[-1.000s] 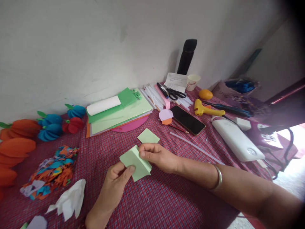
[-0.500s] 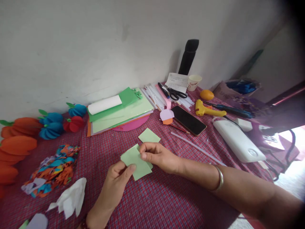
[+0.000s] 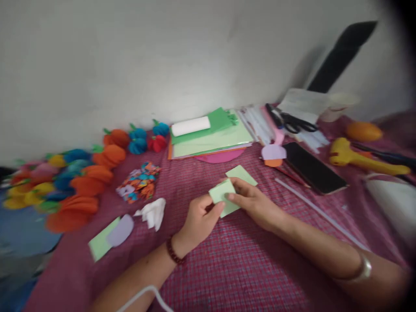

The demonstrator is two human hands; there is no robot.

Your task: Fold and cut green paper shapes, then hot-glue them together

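Note:
Light green paper pieces [image 3: 222,192] are held between both my hands, over the middle of the checked cloth. My left hand [image 3: 202,219] pinches their left and lower edge, thumb on top. From the other side, my right hand [image 3: 256,203] grips them with thumb and fingers closed. The pieces overlap, one jutting out below the other; how many there are I cannot tell. Just behind my right hand lies another light green paper piece [image 3: 241,173], flat on the cloth. White crumpled tissue [image 3: 154,213] sits left of my left hand.
Paper pumpkins [image 3: 87,180] line the left side, near colourful paper scraps [image 3: 139,182]. A stack of coloured sheets [image 3: 208,143] lies against the wall. Toward the right are a phone [image 3: 314,168], black scissors [image 3: 297,122], a yellow glue gun [image 3: 360,158] and a thin white strip [image 3: 320,212].
The view has swung left, bringing more paper pumpkins into sight. The upper green piece in my hands now looks smaller, turned or folded over the other; both hands still hold the paper.

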